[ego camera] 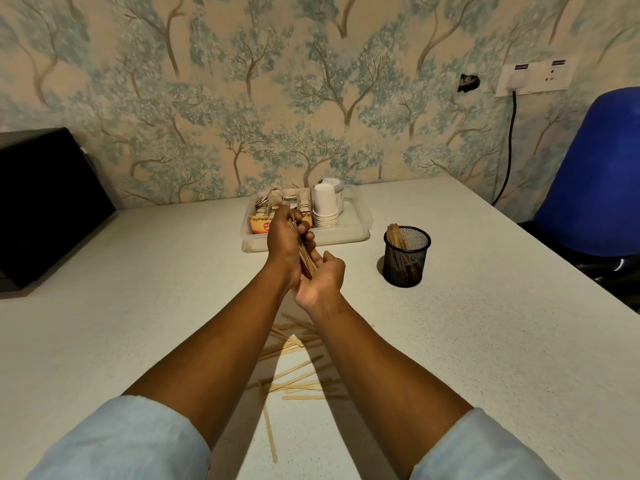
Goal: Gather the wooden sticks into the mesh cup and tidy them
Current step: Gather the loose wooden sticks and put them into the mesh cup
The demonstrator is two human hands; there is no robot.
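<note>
My left hand (282,242) grips a bundle of wooden sticks (306,261) above the table, fingers curled round it. My right hand (323,280) is cupped under the bundle's lower end, palm up, touching the sticks. The black mesh cup (407,258) stands to the right of my hands and holds several sticks upright. Several loose wooden sticks (298,372) lie scattered on the table beneath my forearms, one (270,431) lying apart nearer to me.
A clear plastic tray (360,220) with stacked paper cups (325,209), sachets and a jar sits behind my hands. A black box (45,199) stands at the left. A blue chair (599,181) is beyond the table's right edge, under a wall socket with a cable.
</note>
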